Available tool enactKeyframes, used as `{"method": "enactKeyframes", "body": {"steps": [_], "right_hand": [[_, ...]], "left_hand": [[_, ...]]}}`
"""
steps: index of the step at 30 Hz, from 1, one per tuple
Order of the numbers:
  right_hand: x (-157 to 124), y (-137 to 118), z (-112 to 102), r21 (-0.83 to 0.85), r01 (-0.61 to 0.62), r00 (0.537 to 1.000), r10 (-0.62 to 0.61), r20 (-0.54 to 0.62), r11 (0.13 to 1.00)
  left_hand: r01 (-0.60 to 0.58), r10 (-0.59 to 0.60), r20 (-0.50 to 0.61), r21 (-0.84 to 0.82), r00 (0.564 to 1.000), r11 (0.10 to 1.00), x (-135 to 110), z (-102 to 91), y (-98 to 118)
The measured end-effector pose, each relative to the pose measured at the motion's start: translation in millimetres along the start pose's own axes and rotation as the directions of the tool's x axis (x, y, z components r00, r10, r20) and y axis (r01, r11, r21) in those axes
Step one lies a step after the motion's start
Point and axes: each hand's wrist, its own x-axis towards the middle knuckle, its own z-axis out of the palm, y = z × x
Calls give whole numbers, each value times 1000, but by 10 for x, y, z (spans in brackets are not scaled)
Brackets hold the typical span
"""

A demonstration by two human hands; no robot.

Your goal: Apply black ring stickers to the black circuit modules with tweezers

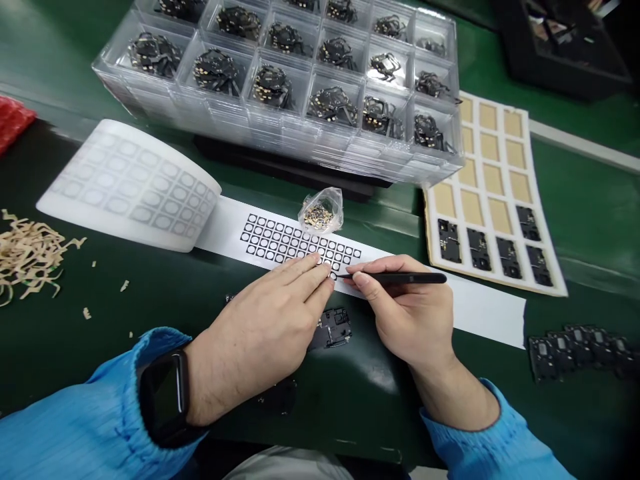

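Note:
My left hand (280,313) lies flat, fingers stretched out, on a white backing strip (480,310) that carries rows of small black square stickers (280,237) with round centres. In my right hand (415,313) is a pair of black tweezers (405,277), pinched near the front. Their tip meets the strip beside my left fingertips, at the edge of the sticker rows. Whether a sticker is in the tip is too small to tell. Partly under my left hand sits a black electronic part (334,328). A small clear bag (323,212) of tiny gold and black pieces stands behind the stickers.
Stacked clear compartment trays (280,123) with black flex parts stand at the back. To the right is a white foam tray (480,200) holding several black parts. More black parts (580,350) lie far right. The strip's roll (130,187) and paper scraps (33,253) are left.

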Motion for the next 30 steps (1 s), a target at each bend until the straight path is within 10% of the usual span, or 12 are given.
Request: {"method": "enactKeyframes", "body": {"steps": [6, 14, 30], "right_hand": [[-23, -100, 0, 188, 55, 998, -51, -30, 981], [-87, -79, -155, 373, -161, 986, 135, 95, 914], [-114, -158, -287, 7, -330, 913, 317, 258, 944]], "left_hand": [[-8, 8, -5, -25, 1000, 1000, 9, -122, 145], [-35, 37, 50, -43, 998, 998, -37, -70, 207], [11, -6, 57, -98, 998, 995, -34, -98, 165]]}}
